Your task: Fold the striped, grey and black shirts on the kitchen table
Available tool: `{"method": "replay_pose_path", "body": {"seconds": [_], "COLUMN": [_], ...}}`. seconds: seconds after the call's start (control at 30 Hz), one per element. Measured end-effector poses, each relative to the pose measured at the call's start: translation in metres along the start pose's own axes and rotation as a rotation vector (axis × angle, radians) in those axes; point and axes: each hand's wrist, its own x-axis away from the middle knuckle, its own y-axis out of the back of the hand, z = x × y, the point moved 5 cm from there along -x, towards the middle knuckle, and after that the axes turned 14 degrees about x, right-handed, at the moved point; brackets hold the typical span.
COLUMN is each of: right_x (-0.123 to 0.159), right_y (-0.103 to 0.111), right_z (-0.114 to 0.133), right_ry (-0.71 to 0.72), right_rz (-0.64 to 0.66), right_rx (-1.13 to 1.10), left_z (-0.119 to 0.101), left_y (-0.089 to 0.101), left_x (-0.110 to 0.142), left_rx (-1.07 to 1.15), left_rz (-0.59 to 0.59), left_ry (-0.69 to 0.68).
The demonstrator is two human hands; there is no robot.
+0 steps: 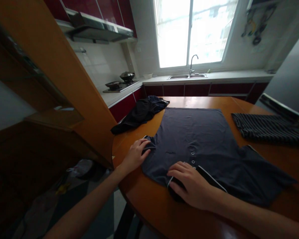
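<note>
A dark grey-blue polo shirt (pixel 196 129) lies spread on the round wooden table, its hem away from me and its black, white-edged collar near me. Small round buttons show along its placket. At the left sleeve, my left hand (pixel 136 155) is closed, thumb and fingers pinching the cuff. My right hand (pixel 189 182) rests over the collar, its fingers curled and closed on the fabric; part of the collar is hidden beneath it. The other sleeve stretches out to the right, with neither hand on it.
A heap of dark clothes (pixel 144 111) sits at the table's left far edge. On the right lies a folded striped garment (pixel 269 127). Beyond the wooden table (pixel 137 196) are a sink (pixel 186 76), a stove with pans (pixel 119 85) and a window. A wooden cabinet (pixel 72 73) stands left.
</note>
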Motion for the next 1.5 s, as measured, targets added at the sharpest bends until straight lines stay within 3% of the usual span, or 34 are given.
{"method": "replay_pose_path", "body": {"seconds": [0.1, 0.2, 0.33, 0.4, 0.43, 0.5, 0.6, 0.73, 0.8, 0.9, 1.03, 1.1, 1.2, 1.3, 1.43, 1.5], "right_x": [0.0, 0.007, 0.012, 0.012, 0.011, 0.011, 0.01, 0.011, 0.01, 0.01, 0.012, 0.014, 0.014, 0.008, 0.006, 0.013], "right_y": [-0.005, -0.021, -0.028, -0.026, -0.025, -0.023, -0.023, -0.022, -0.019, -0.016, -0.014, -0.009, 0.007, 0.028, 0.039, 0.032], "right_z": [-0.004, -0.006, -0.006, -0.004, -0.004, -0.003, -0.003, -0.003, -0.002, 0.001, 0.012, 0.021, 0.026, 0.0, -0.08, -0.117], "right_ry": [0.035, 0.103, 0.131, 0.134, 0.136, 0.141, 0.163, 0.215, 0.222, 0.231, 0.249, 0.293, 0.368, 0.256, -0.113, -0.243], "right_rz": [0.068, 0.217, 0.265, 0.264, 0.265, 0.266, 0.287, 0.335, 0.342, 0.344, 0.316, 0.304, 0.266, 0.114, -0.123, -0.134], "right_rx": [0.016, 0.005, -0.009, -0.009, -0.008, -0.01, -0.037, -0.103, -0.126, -0.149, -0.216, -0.302, -0.43, -0.38, -0.075, 0.107], "left_z": [0.04, 0.066, 0.068, 0.06, 0.056, 0.054, 0.061, 0.068, 0.055, 0.007, -0.056, -0.066, -0.061, -0.053, -0.063, -0.078], "left_y": [0.005, 0.014, 0.011, 0.008, 0.009, 0.017, 0.033, 0.031, 0.025, 0.004, -0.052, -0.071, -0.084, -0.081, -0.07, -0.069], "left_x": [-0.011, -0.012, -0.006, -0.008, -0.012, -0.024, -0.039, -0.04, -0.035, -0.025, -0.009, -0.002, 0.005, 0.011, -0.002, -0.018], "left_rx": [-0.157, -0.042, 0.269, 0.42, 0.482, 0.499, 0.277, -0.04, -0.217, -0.303, -0.062, -0.056, -0.123, -0.162, -0.062, 0.027], "left_rz": [-0.066, 0.014, 0.278, 0.35, 0.325, 0.167, -0.051, 0.0, -0.035, -0.099, 0.239, 0.361, 0.509, 0.636, 0.695, 0.665], "left_ry": [0.275, 0.447, 0.555, 0.542, 0.518, 0.453, 0.385, 0.405, 0.362, 0.119, -0.206, -0.251, -0.261, -0.313, -0.391, -0.399]}}
